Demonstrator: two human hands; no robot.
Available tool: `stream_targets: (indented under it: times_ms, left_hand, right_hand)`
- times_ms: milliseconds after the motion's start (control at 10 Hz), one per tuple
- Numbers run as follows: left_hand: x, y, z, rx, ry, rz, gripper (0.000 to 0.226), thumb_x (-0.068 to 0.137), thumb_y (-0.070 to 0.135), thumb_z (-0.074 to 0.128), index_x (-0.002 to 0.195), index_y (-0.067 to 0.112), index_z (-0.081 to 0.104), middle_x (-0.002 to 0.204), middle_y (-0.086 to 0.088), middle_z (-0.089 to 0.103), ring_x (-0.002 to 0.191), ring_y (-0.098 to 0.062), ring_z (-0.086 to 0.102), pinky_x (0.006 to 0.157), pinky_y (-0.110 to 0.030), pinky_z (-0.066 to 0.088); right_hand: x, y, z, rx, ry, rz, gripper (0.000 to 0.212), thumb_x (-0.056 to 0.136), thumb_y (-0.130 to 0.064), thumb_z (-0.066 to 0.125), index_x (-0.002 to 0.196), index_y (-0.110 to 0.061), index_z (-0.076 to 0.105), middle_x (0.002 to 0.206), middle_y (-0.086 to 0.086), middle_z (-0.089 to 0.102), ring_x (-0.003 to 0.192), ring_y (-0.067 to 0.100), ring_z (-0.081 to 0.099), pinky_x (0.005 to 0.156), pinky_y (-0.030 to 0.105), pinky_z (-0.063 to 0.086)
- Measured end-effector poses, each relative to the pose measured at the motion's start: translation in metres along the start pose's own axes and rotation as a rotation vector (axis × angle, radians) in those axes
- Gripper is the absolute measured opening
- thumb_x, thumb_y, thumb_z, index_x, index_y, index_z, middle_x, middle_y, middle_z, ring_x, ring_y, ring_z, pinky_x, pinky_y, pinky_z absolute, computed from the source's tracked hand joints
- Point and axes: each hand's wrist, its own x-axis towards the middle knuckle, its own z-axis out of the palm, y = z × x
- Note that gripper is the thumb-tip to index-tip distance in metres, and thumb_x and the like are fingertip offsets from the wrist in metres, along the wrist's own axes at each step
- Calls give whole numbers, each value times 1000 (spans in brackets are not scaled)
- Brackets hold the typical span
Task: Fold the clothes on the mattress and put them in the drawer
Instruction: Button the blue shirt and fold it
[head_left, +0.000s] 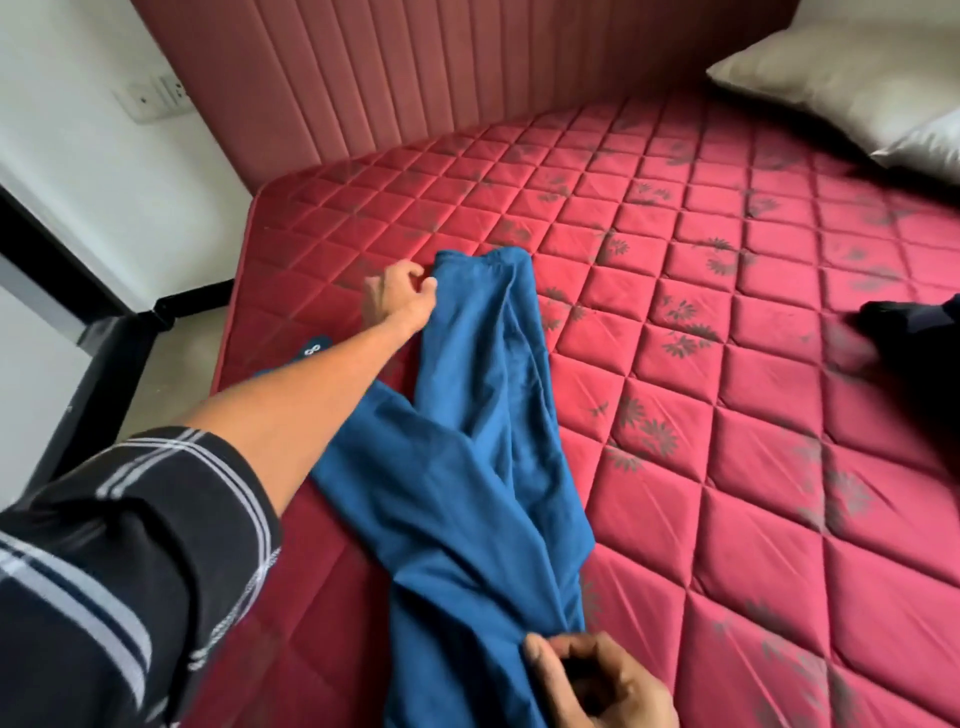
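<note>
A blue garment (467, 426) is lying on the red quilted mattress (727, 364), its long axis running from the bottom centre of the frame up toward the centre. The left hand (400, 296), arm fully extended, is pinching the far end's left corner between thumb and curled fingers. The right hand (597, 680), at the bottom edge, is gripping the near end with curled fingers. The cloth is thus lying between the two hands, twisted and rumpled along its length. The coming move probably turns on this axis: bringing the far end toward the near one would halve the garment. A second dark garment (914, 322) is lying at the right edge; a pillow (841, 78) is resting in the upper right. No drawer is showing.
</note>
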Motion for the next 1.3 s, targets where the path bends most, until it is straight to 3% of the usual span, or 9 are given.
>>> stream_targets:
  times_ms: [200, 400, 600, 700, 800, 900, 1100, 1200, 1300]
  left_hand:
    - [-45, -122, -64, 229, 59, -763, 86, 79, 62, 75, 144, 13, 48, 154, -18, 37, 144, -37, 34, 118, -50, 29]
    - [-67, -108, -99, -289, -112, -551, 55, 63, 19, 92, 113, 9, 73, 122, -4, 73, 103, -19, 71, 87, -28, 56]
    - [-115, 63, -181, -467, -97, 276, 65, 66, 26, 87, 127, 18, 65, 121, 8, 65, 106, -8, 61, 91, -14, 45]
    - [-164, 131, -225, -612, -296, 582, 81, 68, 32, 88, 139, 12, 53, 129, 0, 62, 107, -8, 61, 92, -18, 51]
    - [-251, 188, -288, -809, -481, 795, 59, 89, 29, 80, 137, 14, 50, 104, -3, 72, 81, -12, 70, 70, -26, 56]
    - [-303, 172, -303, -794, -241, 896, 40, 90, 35, 78, 117, 11, 62, 86, 9, 67, 67, -10, 64, 65, -23, 50]
    - [-426, -3, -228, 155, -437, 637, 61, 68, 74, 71, 108, 33, 52, 92, 13, 50, 88, -15, 57, 82, -38, 51]
    - [-459, -66, -191, 319, -492, 568, 35, 84, 36, 65, 112, 36, 44, 104, 8, 49, 98, -20, 63, 78, -38, 47]
    - [-466, -85, -191, 294, -469, 501, 35, 86, 12, 57, 109, 33, 43, 101, 6, 54, 88, -26, 66, 71, -41, 46]
  right_hand:
    - [-22, -16, 0, 96, -17, 20, 25, 68, -53, 83, 74, -30, 74, 52, 3, 66, 43, 7, 53, 50, 31, 50]
    - [-24, -36, -12, 104, -152, 24, 40, 76, -52, 81, 78, -13, 73, 68, 1, 73, 62, 8, 62, 59, 20, 50]
    - [8, -130, -35, -169, -131, -354, 97, 60, -71, 86, 139, -29, 48, 129, -1, 56, 102, 13, 62, 86, 32, 55]
    - [29, -188, -49, 0, -132, -439, 119, 58, -67, 90, 152, -23, 31, 140, 1, 51, 115, 15, 61, 91, 33, 56]
    - [49, -238, -93, 441, 47, -434, 81, 72, -44, 91, 130, -11, 45, 116, 11, 67, 103, 23, 71, 91, 52, 60]
    - [57, -240, -133, 641, 217, -286, 34, 85, -22, 79, 109, -17, 55, 97, 4, 70, 86, 18, 71, 91, 58, 59]
    - [73, -170, -247, 743, 132, 17, 34, 95, -16, 57, 129, -13, 57, 117, 8, 62, 91, 17, 70, 67, 32, 60]
    - [73, -149, -286, 832, 55, 50, 60, 60, -30, 87, 118, -17, 77, 110, 4, 75, 99, 17, 75, 76, 35, 60]
    - [73, -134, -311, 810, 4, -17, 51, 29, -43, 90, 75, -23, 84, 83, -6, 77, 75, 8, 75, 66, 27, 62]
